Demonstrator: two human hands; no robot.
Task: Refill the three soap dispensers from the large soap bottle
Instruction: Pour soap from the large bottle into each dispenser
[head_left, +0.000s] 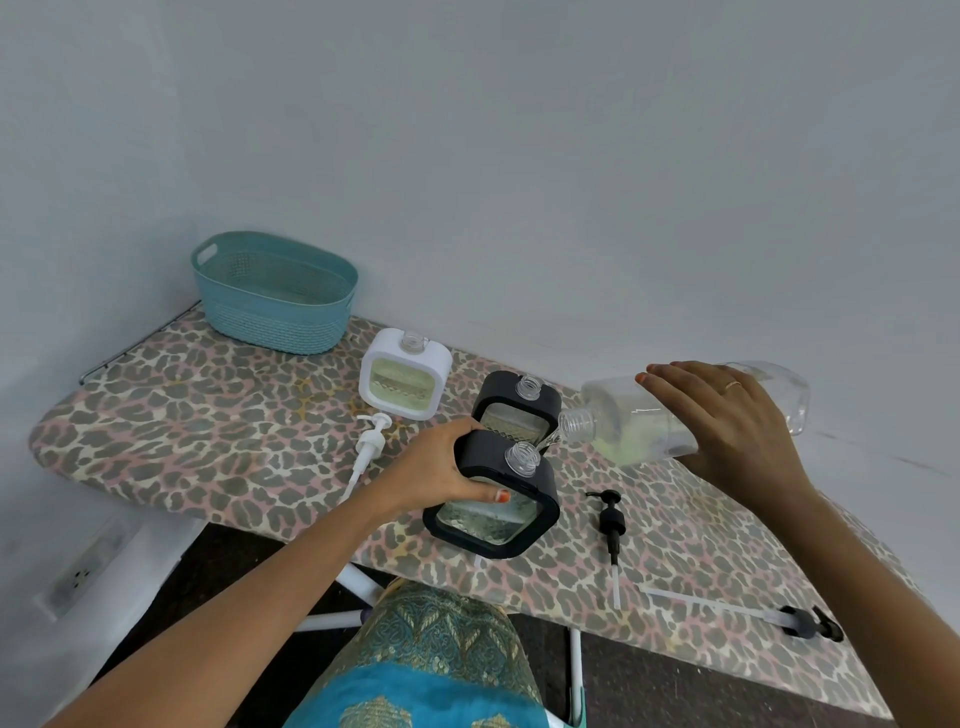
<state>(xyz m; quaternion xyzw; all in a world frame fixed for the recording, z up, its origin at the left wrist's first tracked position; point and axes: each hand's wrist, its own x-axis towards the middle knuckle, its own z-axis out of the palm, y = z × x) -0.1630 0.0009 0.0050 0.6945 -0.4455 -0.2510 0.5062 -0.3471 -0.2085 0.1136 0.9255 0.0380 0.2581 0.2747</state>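
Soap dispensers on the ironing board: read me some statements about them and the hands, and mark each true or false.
1. The right hand holds the large soap bottle tipped toward the near black dispenser. True.
2. The white dispenser has its pump on. False: its neck is open, and the white pump lies on the ironing board.
3. The left hand grips the near black dispenser. True.
4. The teal basket stands right of the bottle. False: it stands at the board's far left end.
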